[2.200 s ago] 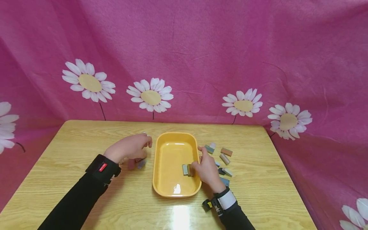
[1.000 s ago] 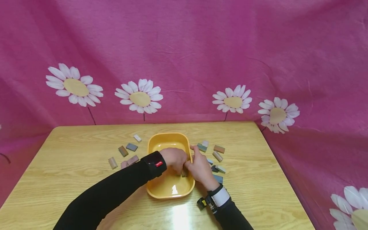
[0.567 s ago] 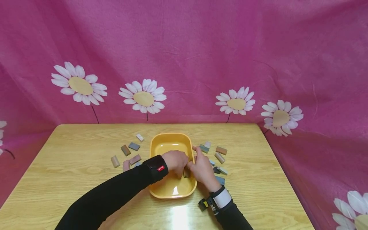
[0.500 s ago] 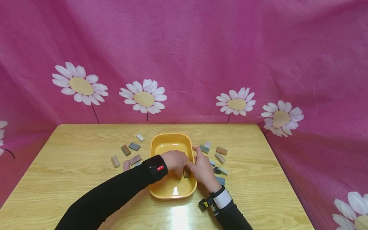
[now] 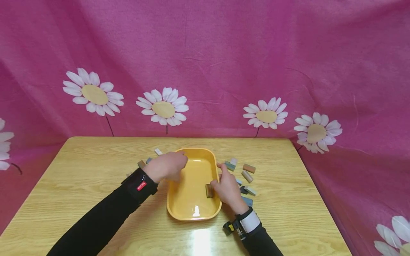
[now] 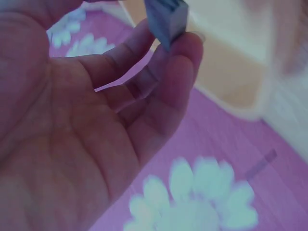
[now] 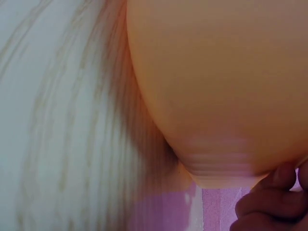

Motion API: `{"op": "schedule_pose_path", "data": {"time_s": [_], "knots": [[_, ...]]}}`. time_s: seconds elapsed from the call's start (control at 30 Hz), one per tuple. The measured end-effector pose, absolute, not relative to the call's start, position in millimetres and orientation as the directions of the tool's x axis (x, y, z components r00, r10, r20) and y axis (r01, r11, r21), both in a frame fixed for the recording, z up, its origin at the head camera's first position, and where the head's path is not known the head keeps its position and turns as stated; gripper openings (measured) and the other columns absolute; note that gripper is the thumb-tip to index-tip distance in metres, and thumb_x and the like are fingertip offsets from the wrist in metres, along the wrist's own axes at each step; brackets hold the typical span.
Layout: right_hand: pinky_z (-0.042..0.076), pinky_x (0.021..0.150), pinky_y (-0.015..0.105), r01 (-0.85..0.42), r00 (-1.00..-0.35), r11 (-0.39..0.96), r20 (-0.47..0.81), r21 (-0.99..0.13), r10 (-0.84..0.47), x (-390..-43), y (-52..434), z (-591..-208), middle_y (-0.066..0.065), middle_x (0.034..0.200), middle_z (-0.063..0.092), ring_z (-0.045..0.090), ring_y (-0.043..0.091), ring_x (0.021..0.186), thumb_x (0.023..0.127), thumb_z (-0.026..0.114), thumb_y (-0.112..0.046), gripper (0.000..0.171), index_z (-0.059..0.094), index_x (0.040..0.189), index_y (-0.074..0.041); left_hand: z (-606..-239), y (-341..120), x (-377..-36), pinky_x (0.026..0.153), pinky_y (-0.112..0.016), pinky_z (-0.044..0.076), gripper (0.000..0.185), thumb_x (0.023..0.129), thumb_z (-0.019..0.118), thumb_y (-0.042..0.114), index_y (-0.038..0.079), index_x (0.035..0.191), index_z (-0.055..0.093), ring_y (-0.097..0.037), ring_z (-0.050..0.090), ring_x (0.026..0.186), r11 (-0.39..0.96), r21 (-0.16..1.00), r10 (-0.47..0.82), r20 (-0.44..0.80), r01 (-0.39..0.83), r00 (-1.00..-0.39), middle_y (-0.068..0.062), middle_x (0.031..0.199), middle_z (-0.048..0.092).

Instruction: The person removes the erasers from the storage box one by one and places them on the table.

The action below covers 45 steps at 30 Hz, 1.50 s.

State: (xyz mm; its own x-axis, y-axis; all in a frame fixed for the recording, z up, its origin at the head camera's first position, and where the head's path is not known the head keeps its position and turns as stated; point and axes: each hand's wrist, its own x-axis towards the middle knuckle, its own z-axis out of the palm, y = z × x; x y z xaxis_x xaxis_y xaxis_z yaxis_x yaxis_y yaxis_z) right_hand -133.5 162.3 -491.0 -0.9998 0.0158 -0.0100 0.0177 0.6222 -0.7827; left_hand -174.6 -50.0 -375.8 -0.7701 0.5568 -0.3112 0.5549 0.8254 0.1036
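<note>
In the head view a yellow rectangular tray (image 5: 193, 209) sits mid-table. A small brown block (image 5: 209, 191) is inside it, by the right wall. My left hand (image 5: 168, 165) is above the tray's left rim; in the left wrist view its fingertips pinch a small grey-blue block (image 6: 167, 21), which the hand hides from the head camera. My right hand (image 5: 228, 186) grips the tray's right rim, thumb inside and close to the brown block, other fingers outside. Only a few curled fingers (image 7: 272, 202) show in the right wrist view, at the tray's edge.
Right of the tray lie several small blocks, among them a brown one (image 5: 249, 168), a tan one (image 5: 247, 176) and a blue one (image 5: 247, 201). On the left a white block (image 5: 158, 152) and others are partly covered by my left arm. A pink flowered cloth (image 5: 211, 64) hangs behind the table.
My left hand reached into the tray, then drew back left with the grey-blue block. Two blocks showed in the tray at first, now one. My right hand has stayed on the rim.
</note>
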Motion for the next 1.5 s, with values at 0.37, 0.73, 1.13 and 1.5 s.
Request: {"op": "schedule_pose_path", "data": {"time_s": [0.37,0.73,1.13,1.5], "knots": [[0.046,0.048,0.029,0.021,-1.0,0.637,-0.009,-0.771,0.023,-133.7,161.2,-492.0,0.005,0.076,0.063,0.056,0.014,0.059,0.08,0.062,-0.009,0.065,0.041,0.142,-0.007,-408.4,-149.7,-158.9,0.057,-0.03,0.037,0.019,0.074,0.073,0.0,0.006,0.082,0.056,-0.018,0.046,0.068,0.905,0.255,0.414,-0.335,0.342,-0.846,-0.005,0.084,0.047],[0.041,0.046,0.028,0.008,-1.0,0.66,0.007,-0.752,0.021,-133.6,160.8,-492.8,0.002,0.066,0.055,0.05,0.013,0.053,0.079,0.062,-0.01,0.064,0.043,0.141,-0.007,-448.0,-190.9,-145.2,0.064,-0.037,0.039,0.028,0.069,0.074,-0.002,0.002,0.091,0.057,-0.023,0.046,0.074,0.914,0.302,0.367,-0.329,0.271,-0.87,-0.009,0.089,0.048],[0.043,0.046,0.029,-0.004,-0.999,0.668,0.031,-0.745,0.029,-133.2,163.3,-490.3,0.005,0.075,0.064,0.054,0.013,0.056,0.08,0.062,-0.01,0.063,0.043,0.14,-0.006,-417.0,-153.8,-161.1,0.064,-0.033,0.042,0.013,0.086,0.068,0.013,0.009,0.097,0.063,-0.015,0.05,0.07,0.859,0.315,0.47,-0.177,0.403,-0.864,-0.003,0.089,0.054],[0.037,0.043,0.028,-0.005,-0.999,0.692,0.033,-0.722,0.027,-131.1,160.8,-488.3,0.001,0.064,0.054,0.048,0.013,0.049,0.078,0.062,-0.011,0.064,0.044,0.14,-0.006,-395.0,-56.6,-178.9,0.068,-0.034,0.047,0.021,0.083,0.069,0.017,0.012,0.103,0.066,-0.016,0.054,0.076,0.744,0.156,0.667,-0.11,0.65,-0.737,0.001,0.093,0.057]]}}
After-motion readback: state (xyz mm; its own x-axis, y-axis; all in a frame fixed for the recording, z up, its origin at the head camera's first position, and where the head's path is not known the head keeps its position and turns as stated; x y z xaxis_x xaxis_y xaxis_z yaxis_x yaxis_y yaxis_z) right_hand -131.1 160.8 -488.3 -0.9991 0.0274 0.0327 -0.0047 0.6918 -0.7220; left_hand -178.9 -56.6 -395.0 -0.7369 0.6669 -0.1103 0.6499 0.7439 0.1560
